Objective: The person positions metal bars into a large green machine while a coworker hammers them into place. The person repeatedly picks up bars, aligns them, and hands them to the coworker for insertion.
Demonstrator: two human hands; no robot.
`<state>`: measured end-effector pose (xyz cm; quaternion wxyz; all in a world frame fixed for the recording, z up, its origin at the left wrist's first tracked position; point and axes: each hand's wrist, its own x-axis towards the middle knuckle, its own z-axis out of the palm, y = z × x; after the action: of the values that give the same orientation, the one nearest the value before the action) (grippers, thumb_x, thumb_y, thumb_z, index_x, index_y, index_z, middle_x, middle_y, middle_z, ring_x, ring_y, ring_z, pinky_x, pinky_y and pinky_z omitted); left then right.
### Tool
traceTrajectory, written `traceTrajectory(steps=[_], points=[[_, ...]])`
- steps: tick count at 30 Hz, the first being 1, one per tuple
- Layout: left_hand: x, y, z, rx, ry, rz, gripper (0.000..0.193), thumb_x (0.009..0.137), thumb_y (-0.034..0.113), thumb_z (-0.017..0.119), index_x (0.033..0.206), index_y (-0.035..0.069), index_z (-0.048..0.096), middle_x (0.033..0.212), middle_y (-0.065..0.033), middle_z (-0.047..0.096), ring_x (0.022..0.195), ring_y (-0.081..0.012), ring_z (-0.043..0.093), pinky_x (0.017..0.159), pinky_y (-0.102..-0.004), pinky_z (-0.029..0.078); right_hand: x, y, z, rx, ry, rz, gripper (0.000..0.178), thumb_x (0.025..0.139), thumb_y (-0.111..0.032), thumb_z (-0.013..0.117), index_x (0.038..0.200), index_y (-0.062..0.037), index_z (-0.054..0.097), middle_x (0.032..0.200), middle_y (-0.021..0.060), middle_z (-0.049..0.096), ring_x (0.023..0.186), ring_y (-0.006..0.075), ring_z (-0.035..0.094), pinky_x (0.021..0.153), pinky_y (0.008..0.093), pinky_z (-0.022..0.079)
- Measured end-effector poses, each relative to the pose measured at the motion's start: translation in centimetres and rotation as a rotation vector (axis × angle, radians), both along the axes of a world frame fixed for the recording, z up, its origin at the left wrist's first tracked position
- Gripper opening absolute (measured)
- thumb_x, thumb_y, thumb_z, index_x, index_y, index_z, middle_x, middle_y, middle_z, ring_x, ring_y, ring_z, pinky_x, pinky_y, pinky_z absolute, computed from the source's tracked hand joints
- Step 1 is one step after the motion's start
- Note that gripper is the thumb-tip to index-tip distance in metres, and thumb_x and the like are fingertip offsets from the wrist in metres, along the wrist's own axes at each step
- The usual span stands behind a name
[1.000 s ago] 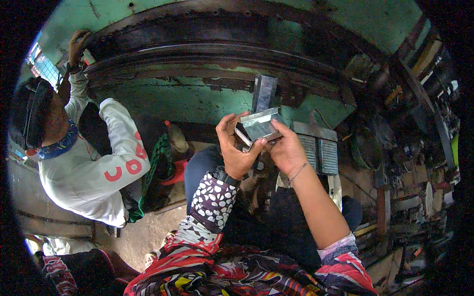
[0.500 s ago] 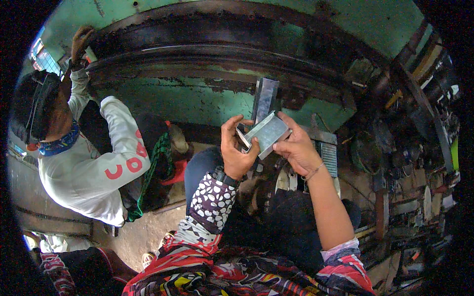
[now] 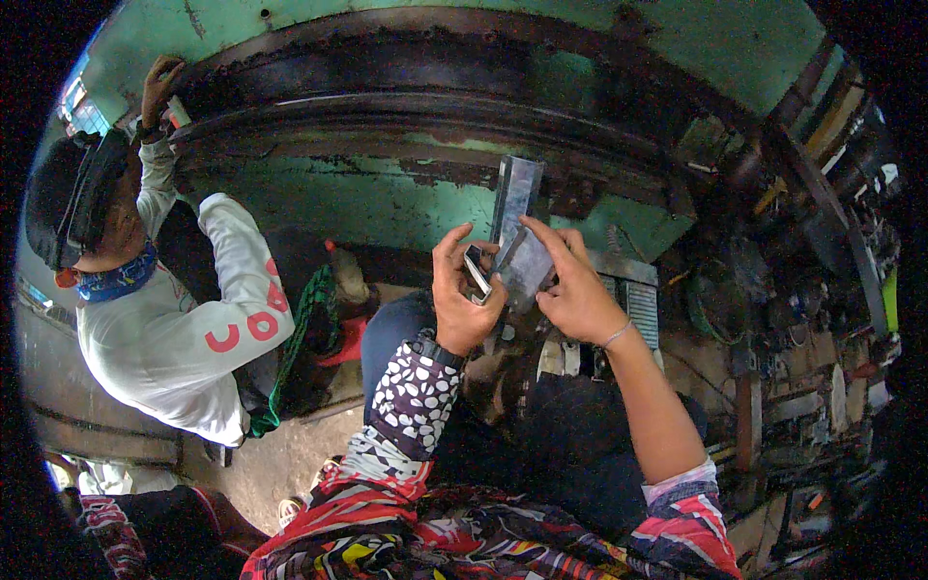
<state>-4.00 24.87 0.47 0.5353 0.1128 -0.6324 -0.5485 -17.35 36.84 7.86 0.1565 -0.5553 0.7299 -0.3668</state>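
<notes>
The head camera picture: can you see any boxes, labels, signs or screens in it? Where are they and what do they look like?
No screens, signs or boxes show clearly.
Red marks: on the white sleeve of the person at the left; rounded red shapes on white cloth.
Grey metal plate: no label; flat, shiny, held between the left hand and the right hand, in front of the green machine.
</notes>
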Motion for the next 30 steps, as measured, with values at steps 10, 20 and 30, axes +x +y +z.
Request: traceTrajectory(steps=[10,20,30], points=[[-0.2,-0.4,0.2,-0.129,-0.098,0.057,0.073,0.077,-0.007,0.066,0.147,0.007,0.049,0.106,-0.0071,0.062,0.083,-0.0115,0.058,0.078,-0.0264,0.051,-0.4,0.5,1.0,0.023,0.171,0.072,0.084,0.085,-0.002,0.073,0.16,-0.0075,0.036,0.135,0.0236,0.052,0.13,0.0425,0.054,0.11,0.0445,0.045],[-0.4,-0.1,1.7,-0.302,-0.046,0.201,0.076,0.08,0.003,0.076,0.148,0.004,0.043,0.125,-0.0181,0.065,0.106,-0.0265,0.071,0.092,-0.0358,0.057,2.8,0.2,5.1,0.01,1.014,0.235,0.08,0.089,-0.008,0.065,0.163,-0.008,0.035,0.164,0.016,0.036,0.146,0.0379,0.044,0.12,0.0516,0.038],[-0.3,-0.4,0.6,-0.129,-0.076,0.085,0.074,0.083,0.003,0.076,0.148,0.004,0.041,0.108,-0.0198,0.068,0.093,-0.0278,0.073,0.083,-0.037,0.058,1.5,-0.3,1.8,-0.163,1.237,0.288,0.07,0.092,-0.017,0.061,0.159,-0.0073,0.042,0.142,0.0098,0.054,0.13,0.0277,0.053,0.12,0.053,0.036]])
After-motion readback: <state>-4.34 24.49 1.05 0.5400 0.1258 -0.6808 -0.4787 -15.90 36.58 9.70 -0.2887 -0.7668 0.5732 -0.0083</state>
